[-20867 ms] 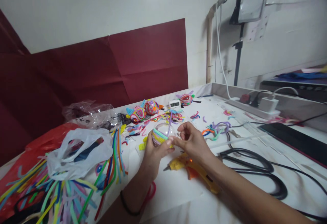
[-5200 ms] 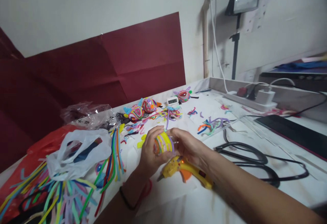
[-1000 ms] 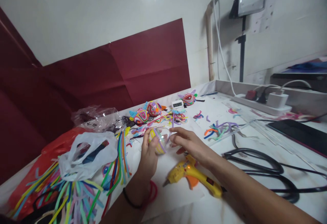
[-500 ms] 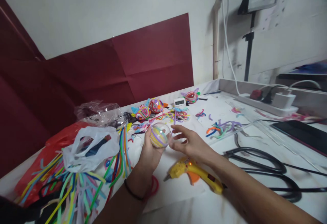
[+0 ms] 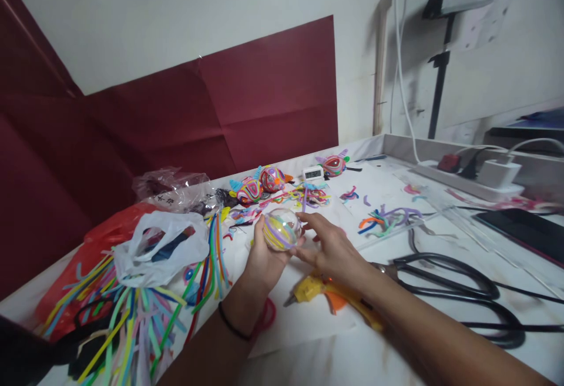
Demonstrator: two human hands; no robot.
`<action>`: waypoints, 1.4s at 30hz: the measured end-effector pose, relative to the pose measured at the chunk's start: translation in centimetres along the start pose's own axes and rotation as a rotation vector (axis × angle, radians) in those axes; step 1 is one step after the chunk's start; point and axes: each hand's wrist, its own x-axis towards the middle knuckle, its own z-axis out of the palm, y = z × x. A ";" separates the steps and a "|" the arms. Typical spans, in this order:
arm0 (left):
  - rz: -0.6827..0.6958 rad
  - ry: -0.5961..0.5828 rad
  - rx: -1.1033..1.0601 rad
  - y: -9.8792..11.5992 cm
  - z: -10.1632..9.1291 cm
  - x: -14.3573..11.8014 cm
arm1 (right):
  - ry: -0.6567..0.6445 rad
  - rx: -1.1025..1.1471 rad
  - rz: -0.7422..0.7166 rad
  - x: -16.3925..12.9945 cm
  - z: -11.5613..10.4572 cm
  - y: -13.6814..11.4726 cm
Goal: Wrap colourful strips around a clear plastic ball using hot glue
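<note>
You've got the ball (image 5: 282,229) cupped in your left hand (image 5: 263,255) above the table (image 5: 396,356), right hand (image 5: 331,249) open, fingertips steadying its side. Looks like mid-wrap; the next strip probably needs the glue gun (image 5: 328,295) lying under your wrist.

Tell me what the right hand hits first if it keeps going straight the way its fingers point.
The right hand points left, toward the clear ball with coloured strips inside, held in the left hand. Its fingertips look already at the ball, though depth is unclear.
</note>
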 end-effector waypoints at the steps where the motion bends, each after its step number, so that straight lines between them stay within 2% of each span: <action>1: 0.001 -0.001 -0.002 0.0 0.1 -0.1 | 0.003 -0.009 -0.007 0.0 0.0 0.0; 14: 0.020 -0.015 -0.006 0.1 -0.3 -0.2 | -0.001 -0.021 -0.031 0.1 0.1 0.8; 20: 0.058 -0.077 0.059 0.2 -0.4 -0.2 | 0.004 -0.032 -0.036 0.1 0.1 0.9; 28: 0.158 -0.215 0.053 -0.1 -1.4 0.2 | 0.013 -0.015 -0.067 0.1 0.0 0.7; 39: 0.087 -0.146 -0.025 0.4 -0.8 0.0 | 0.093 0.021 -0.119 0.2 -0.1 0.6; 42: 0.085 -0.119 -0.031 0.5 -0.6 0.0 | 0.102 0.058 -0.089 0.3 0.0 0.7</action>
